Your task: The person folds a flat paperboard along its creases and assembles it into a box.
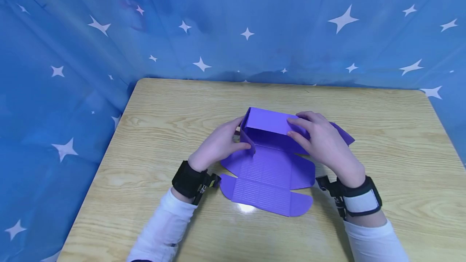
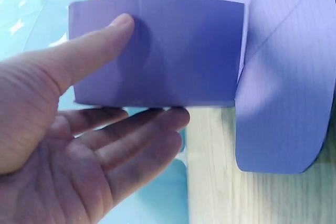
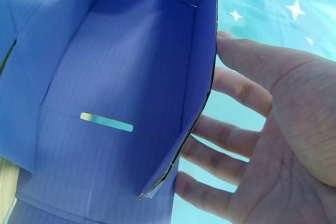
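Note:
A partly folded purple cardboard box [image 1: 267, 165] rests on the wooden table, its far end raised and the nearer flaps spread flat. My left hand [image 1: 222, 140] grips a folded side panel [image 2: 173, 56], thumb on its face and fingers curled under its lower edge. On the far side, my right hand [image 1: 320, 136] touches the raised strip [image 1: 269, 120] with thumb and fingertips. In the right wrist view these fingers [image 3: 226, 135] lie extended along the strip's outer side, tips partly hidden. A narrow slot [image 3: 107, 121] is cut through the back panel.
The wooden table [image 1: 153, 132] extends around the box on all sides. A blue curtain with white stars [image 1: 247, 11] hangs behind it and at the left. A loose purple side flap [image 1: 342, 132] sticks out beyond the right hand.

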Action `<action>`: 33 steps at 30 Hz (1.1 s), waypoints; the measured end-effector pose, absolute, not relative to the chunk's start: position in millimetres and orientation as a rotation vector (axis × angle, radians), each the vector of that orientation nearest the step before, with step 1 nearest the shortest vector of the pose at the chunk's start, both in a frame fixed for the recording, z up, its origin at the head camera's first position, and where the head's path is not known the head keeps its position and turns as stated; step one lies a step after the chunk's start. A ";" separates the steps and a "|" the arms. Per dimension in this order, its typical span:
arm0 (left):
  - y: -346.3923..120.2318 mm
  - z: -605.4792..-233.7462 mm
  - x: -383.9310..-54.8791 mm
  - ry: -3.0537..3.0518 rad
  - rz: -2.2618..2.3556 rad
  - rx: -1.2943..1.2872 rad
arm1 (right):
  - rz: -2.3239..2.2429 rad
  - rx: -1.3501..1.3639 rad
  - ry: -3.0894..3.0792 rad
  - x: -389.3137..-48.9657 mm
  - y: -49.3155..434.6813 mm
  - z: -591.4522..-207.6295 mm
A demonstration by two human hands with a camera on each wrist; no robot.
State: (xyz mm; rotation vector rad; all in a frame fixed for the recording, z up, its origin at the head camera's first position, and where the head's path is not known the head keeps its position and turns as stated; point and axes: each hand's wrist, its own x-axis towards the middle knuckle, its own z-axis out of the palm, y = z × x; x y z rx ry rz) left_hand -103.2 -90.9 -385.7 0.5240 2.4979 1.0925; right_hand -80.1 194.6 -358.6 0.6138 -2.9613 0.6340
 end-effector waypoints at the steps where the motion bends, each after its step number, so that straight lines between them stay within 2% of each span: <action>1: -89.3 -385.4 -104.4 2.515 1.070 0.536 | 0.632 0.615 -2.963 -80.3 194.6 -358.6; 10: -80.6 -391.3 -114.1 2.575 1.005 0.600 | 0.627 0.618 -2.976 -81.6 193.8 -357.8; 33: -66.9 -397.5 -121.6 2.713 0.971 0.417 | 0.656 0.618 -2.989 -81.9 193.2 -355.6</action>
